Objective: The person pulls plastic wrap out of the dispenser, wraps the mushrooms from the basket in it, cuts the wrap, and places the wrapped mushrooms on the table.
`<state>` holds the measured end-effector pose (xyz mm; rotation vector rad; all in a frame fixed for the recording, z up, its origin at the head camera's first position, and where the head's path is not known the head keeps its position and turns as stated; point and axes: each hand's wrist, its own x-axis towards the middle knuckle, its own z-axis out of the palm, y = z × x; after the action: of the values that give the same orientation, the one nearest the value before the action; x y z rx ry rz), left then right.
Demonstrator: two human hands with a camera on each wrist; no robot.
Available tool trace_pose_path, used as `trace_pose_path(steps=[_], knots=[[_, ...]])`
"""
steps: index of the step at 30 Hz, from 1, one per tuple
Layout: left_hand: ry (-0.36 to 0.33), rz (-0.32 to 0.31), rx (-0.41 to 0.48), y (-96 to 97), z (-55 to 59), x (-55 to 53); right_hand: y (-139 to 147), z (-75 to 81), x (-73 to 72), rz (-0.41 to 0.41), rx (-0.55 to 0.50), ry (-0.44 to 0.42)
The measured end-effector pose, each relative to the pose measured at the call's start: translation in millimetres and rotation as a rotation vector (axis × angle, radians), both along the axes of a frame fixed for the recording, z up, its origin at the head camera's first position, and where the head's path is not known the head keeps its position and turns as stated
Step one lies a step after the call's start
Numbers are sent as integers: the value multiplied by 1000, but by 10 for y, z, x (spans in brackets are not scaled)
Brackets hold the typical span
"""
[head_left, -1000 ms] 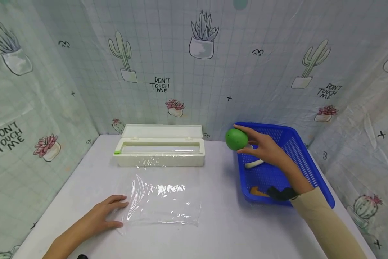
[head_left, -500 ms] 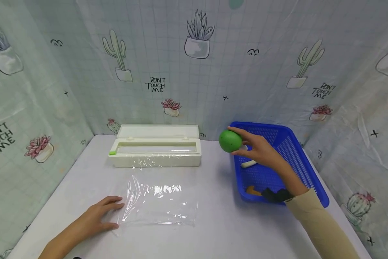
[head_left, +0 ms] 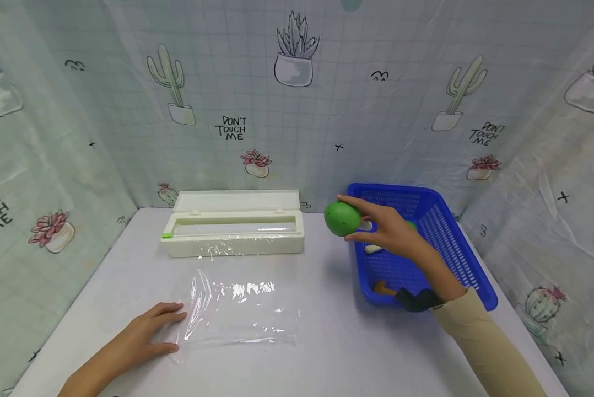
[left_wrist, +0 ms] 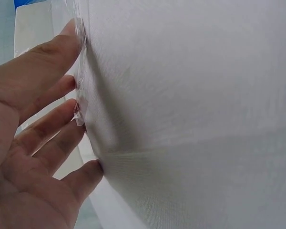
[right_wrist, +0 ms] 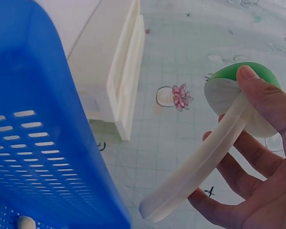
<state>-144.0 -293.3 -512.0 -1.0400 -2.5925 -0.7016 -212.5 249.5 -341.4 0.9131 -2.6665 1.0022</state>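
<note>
Two hands busy, we pinch a green-capped, white-stemmed mushroom (head_left: 342, 218) in our right hand (head_left: 392, 227) near the back edge of the surface (head_left: 331, 342), while our left hand (head_left: 147, 333), fingers spread, seemingly steadies clear plastic film (head_left: 242, 314).

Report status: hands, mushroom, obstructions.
Left hand touches edge of cling film. Right hand pinches green-capped toy mushroom by cap. Nothing visible atop cling film.
</note>
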Motion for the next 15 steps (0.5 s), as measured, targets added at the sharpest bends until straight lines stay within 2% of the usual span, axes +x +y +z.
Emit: trace_pose_path(steps=[9, 15], knots=[[-15, 26, -10, -34, 8, 52, -143, 51, 90, 21, 10, 21], [-13, 21, -18, -3, 30, 16, -177, 21, 111, 32, 14, 46]])
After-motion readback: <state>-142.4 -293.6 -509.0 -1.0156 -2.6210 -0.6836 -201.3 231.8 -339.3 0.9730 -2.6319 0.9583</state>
